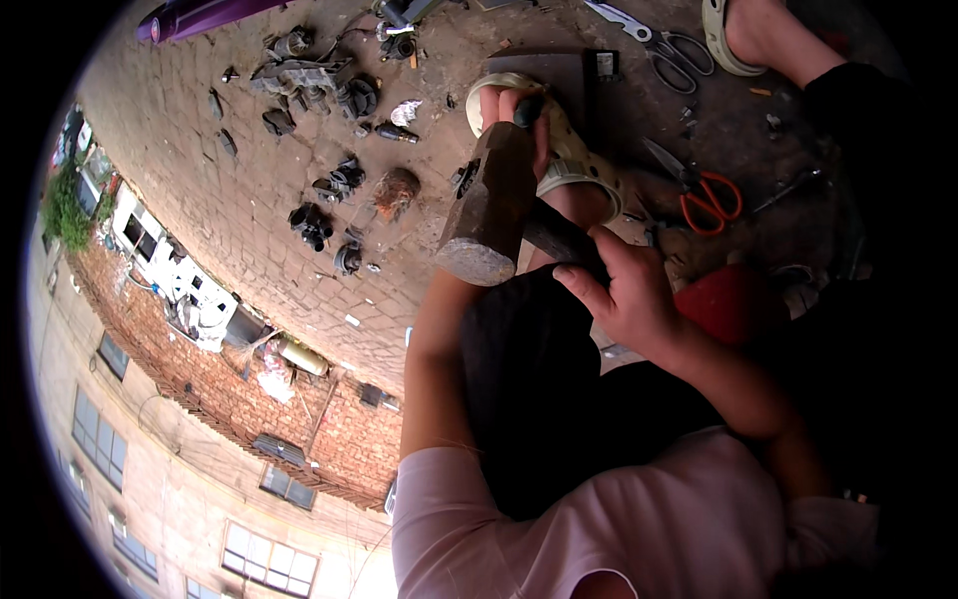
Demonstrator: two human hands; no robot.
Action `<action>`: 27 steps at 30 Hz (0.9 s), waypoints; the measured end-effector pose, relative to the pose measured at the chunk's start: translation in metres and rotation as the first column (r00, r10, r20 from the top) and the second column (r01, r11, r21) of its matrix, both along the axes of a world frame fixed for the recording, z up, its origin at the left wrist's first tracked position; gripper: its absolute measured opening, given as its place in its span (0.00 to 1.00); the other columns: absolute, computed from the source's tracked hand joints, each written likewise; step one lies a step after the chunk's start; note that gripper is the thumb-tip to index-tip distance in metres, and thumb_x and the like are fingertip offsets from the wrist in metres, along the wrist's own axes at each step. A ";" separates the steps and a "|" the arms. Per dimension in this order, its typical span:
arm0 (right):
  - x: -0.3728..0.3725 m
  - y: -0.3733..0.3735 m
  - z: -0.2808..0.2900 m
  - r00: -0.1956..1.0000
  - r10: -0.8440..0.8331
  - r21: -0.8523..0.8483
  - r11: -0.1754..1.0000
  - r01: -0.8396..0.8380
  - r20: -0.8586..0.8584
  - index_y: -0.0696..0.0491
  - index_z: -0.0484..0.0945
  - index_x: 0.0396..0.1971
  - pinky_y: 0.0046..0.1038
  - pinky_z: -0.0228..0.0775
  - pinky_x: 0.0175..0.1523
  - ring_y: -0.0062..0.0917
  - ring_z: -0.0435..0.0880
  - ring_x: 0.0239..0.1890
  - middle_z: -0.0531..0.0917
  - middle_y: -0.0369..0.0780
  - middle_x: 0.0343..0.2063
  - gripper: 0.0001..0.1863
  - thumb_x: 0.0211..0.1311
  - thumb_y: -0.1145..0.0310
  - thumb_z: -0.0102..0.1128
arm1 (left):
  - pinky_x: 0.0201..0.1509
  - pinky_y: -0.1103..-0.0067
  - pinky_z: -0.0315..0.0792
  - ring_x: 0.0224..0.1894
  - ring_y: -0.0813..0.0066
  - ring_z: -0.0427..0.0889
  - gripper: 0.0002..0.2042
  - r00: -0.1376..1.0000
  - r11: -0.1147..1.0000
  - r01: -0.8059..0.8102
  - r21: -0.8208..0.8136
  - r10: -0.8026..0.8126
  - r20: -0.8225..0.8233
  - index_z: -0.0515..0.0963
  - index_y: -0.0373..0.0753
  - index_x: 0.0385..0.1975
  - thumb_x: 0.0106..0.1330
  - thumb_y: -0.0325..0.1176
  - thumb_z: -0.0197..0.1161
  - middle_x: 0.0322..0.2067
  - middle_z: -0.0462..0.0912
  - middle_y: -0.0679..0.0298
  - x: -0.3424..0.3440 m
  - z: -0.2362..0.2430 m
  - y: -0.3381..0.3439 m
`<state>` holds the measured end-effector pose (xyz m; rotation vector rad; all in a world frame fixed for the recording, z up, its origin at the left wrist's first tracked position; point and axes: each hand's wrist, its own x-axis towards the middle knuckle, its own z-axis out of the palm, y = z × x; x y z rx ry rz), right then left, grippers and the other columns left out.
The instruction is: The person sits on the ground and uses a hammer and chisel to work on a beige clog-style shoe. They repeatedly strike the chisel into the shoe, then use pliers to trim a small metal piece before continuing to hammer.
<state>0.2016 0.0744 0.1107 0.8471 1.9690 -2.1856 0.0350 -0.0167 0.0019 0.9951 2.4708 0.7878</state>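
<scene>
- Hammer (487, 205), thick-headed, hangs over the paving (384, 265), its face angled towards the seated person; the right hand (637, 295) grasps the dark handle (561, 238) well up near the head, presumably to control the weight.
- Left hand (510, 103) curls its fingers round a dark rounded piece (529, 110), probably to steady it; the hammer head hides much of that grip, so I cannot tell how firm it is.
- Beside that hand sits a dark block (544, 70), close to the clog (589, 178), within easy reach.
- Orange-handled scissors (711, 203) lie off to the right, perhaps kept handy.
- Dark parts (344, 180) lie scattered leftward, apart from the hands.
</scene>
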 end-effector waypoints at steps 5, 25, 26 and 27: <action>-0.004 0.005 -0.010 0.981 0.060 0.027 0.997 -0.066 0.183 0.60 0.76 0.40 0.32 0.68 0.26 0.38 0.80 0.20 0.78 0.46 0.18 0.15 0.65 0.62 0.63 | 0.45 0.64 0.70 0.41 0.49 0.74 0.14 0.994 0.992 0.102 0.074 -0.098 -0.050 0.74 0.36 0.45 0.59 0.24 0.62 0.40 0.70 0.50 -0.003 -0.003 -0.001; -0.008 -0.003 0.005 0.999 0.003 -0.040 0.999 -0.001 0.053 0.57 0.70 0.27 0.42 0.67 0.23 0.48 0.80 0.20 0.75 0.49 0.13 0.21 0.65 0.53 0.61 | 0.50 0.65 0.69 0.45 0.47 0.73 0.16 0.999 0.998 0.025 0.052 -0.027 0.046 0.69 0.36 0.48 0.60 0.23 0.61 0.43 0.68 0.49 -0.004 -0.013 -0.008; -0.007 -0.005 0.003 0.997 0.007 -0.053 0.999 -0.003 0.072 0.58 0.70 0.27 0.42 0.67 0.23 0.48 0.80 0.20 0.75 0.49 0.12 0.21 0.65 0.53 0.61 | 0.50 0.65 0.69 0.44 0.46 0.73 0.16 0.998 0.998 0.011 0.063 -0.015 0.065 0.70 0.36 0.47 0.60 0.23 0.61 0.43 0.68 0.49 -0.002 -0.015 -0.010; -0.007 -0.007 0.002 0.996 0.011 -0.069 0.998 -0.005 0.088 0.58 0.70 0.27 0.42 0.67 0.23 0.48 0.80 0.20 0.75 0.49 0.12 0.21 0.66 0.53 0.61 | 0.50 0.64 0.69 0.44 0.46 0.73 0.15 0.997 0.997 -0.003 0.072 -0.003 0.078 0.70 0.36 0.47 0.60 0.23 0.61 0.42 0.68 0.49 -0.003 -0.014 -0.009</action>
